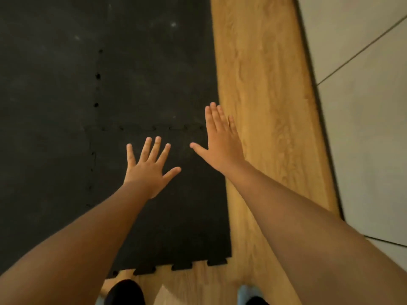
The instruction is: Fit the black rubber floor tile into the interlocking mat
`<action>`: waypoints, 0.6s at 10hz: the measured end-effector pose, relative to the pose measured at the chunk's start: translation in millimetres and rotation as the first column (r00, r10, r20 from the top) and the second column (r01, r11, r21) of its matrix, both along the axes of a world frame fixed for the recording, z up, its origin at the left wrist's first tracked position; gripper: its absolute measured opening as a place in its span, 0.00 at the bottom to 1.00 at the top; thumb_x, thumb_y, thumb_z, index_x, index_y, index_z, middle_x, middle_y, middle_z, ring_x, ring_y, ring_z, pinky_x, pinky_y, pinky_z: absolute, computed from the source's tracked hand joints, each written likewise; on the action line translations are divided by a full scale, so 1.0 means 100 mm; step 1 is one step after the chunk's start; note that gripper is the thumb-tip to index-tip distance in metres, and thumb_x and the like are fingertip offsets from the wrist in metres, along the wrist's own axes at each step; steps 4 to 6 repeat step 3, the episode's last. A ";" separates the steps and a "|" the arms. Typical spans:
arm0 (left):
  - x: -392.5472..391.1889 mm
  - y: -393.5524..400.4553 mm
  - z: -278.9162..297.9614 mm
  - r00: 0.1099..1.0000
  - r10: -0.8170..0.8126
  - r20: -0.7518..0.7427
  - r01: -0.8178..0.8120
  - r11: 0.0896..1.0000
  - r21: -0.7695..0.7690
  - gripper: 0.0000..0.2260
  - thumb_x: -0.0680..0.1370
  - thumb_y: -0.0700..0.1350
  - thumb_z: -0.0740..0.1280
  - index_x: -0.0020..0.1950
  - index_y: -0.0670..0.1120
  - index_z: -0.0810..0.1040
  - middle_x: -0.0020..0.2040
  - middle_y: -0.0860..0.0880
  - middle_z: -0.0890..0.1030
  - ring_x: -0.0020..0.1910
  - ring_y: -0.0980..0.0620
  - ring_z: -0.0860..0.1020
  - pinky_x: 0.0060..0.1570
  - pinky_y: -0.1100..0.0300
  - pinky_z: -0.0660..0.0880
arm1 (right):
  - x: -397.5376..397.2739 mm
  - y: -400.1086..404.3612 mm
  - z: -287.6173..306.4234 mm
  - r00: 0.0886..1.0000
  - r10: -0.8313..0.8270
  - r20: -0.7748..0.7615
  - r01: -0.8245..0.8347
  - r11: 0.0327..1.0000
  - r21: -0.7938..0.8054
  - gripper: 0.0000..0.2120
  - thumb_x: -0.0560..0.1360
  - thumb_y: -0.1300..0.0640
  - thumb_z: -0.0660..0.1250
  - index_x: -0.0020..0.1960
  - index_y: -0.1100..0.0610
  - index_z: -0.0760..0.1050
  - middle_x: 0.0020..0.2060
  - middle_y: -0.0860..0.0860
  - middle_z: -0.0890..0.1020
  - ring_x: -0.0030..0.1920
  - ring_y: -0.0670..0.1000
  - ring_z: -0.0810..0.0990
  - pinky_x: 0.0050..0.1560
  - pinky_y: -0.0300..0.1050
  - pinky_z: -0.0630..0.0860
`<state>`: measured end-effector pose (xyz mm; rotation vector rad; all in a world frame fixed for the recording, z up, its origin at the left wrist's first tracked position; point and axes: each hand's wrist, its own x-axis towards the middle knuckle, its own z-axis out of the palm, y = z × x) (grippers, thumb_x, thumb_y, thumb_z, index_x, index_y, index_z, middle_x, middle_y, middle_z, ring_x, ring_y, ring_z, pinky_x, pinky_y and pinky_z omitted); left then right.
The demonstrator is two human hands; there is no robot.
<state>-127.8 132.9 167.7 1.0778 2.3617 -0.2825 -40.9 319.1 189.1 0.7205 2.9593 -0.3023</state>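
The black rubber floor tile (187, 221) lies flat at the near right corner of the interlocking mat (55, 106). Its toothed far and left edges sit against the neighbouring tiles, and its near edge shows free teeth over the wood. My left hand (149, 168) is spread wide, palm down, over the tile's upper middle. My right hand (222, 142) is open with fingers together, over the tile's far right corner at the mat's edge. Whether the palms touch the rubber I cannot tell. Neither hand holds anything.
A strip of wood-look floor (264, 106) runs along the mat's right side and near edge. Beyond it lie pale grey floor tiles (363, 106). My feet (125, 291) stand at the bottom edge of view.
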 end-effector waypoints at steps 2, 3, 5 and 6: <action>-0.26 0.33 2.51 0.974 0.021 -0.228 0.038 0.967 0.251 0.35 0.73 0.67 0.31 0.76 0.52 0.32 0.77 0.49 0.33 0.75 0.48 0.30 0.71 0.37 0.33 | -0.09 0.63 2.68 0.957 0.031 -0.287 -0.012 0.998 0.069 0.36 0.80 0.44 0.61 0.78 0.62 0.53 0.78 0.58 0.58 0.78 0.55 0.53 0.76 0.50 0.46; -0.48 0.50 3.97 0.931 0.038 -0.364 0.092 0.939 0.332 0.34 0.73 0.67 0.31 0.75 0.52 0.32 0.78 0.49 0.34 0.75 0.48 0.31 0.71 0.37 0.33 | -0.12 0.78 4.17 0.901 0.047 -0.432 0.010 0.992 0.129 0.31 0.81 0.44 0.56 0.76 0.64 0.61 0.75 0.61 0.65 0.76 0.58 0.61 0.76 0.52 0.52; -0.48 0.50 3.97 0.931 0.038 -0.364 0.092 0.939 0.332 0.34 0.73 0.67 0.31 0.75 0.52 0.32 0.78 0.49 0.34 0.75 0.48 0.31 0.71 0.37 0.33 | -0.12 0.78 4.17 0.901 0.047 -0.432 0.010 0.992 0.129 0.31 0.81 0.44 0.56 0.76 0.64 0.61 0.75 0.61 0.65 0.76 0.58 0.61 0.76 0.52 0.52; -0.48 0.50 3.97 0.931 0.038 -0.364 0.092 0.939 0.332 0.34 0.73 0.67 0.31 0.75 0.52 0.32 0.78 0.49 0.34 0.75 0.48 0.31 0.71 0.37 0.33 | -0.12 0.78 4.17 0.901 0.047 -0.432 0.010 0.992 0.129 0.31 0.81 0.44 0.56 0.76 0.64 0.61 0.75 0.61 0.65 0.76 0.58 0.61 0.76 0.52 0.52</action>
